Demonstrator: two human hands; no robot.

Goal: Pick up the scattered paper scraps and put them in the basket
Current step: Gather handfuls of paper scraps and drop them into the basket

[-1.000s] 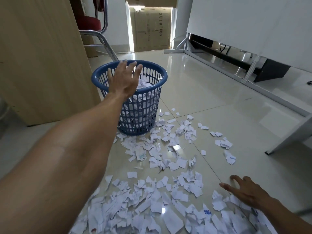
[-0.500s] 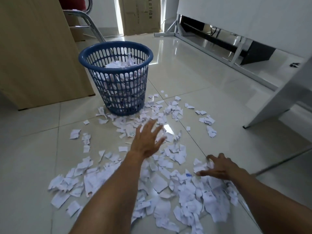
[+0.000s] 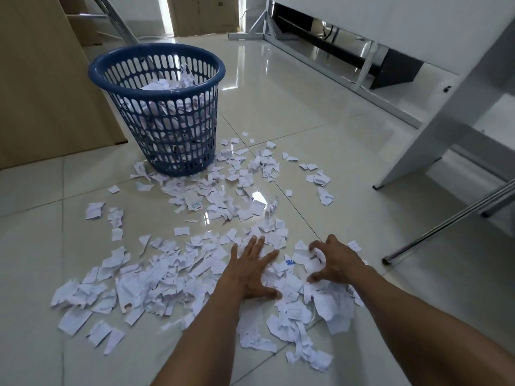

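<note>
Many paper scraps [image 3: 167,277] flat beside upright basket [image 3: 156,92]

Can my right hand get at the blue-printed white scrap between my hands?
Likely yes: the white paper scrap with blue print lies uncovered beside the right hand, clawing other scraps; the flat left hand isn't on it.

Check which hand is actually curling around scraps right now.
The right hand: its fingers and thumb curl clawlike around paper scraps. The left hand lies flat on them, fingers straight and spread.
</note>
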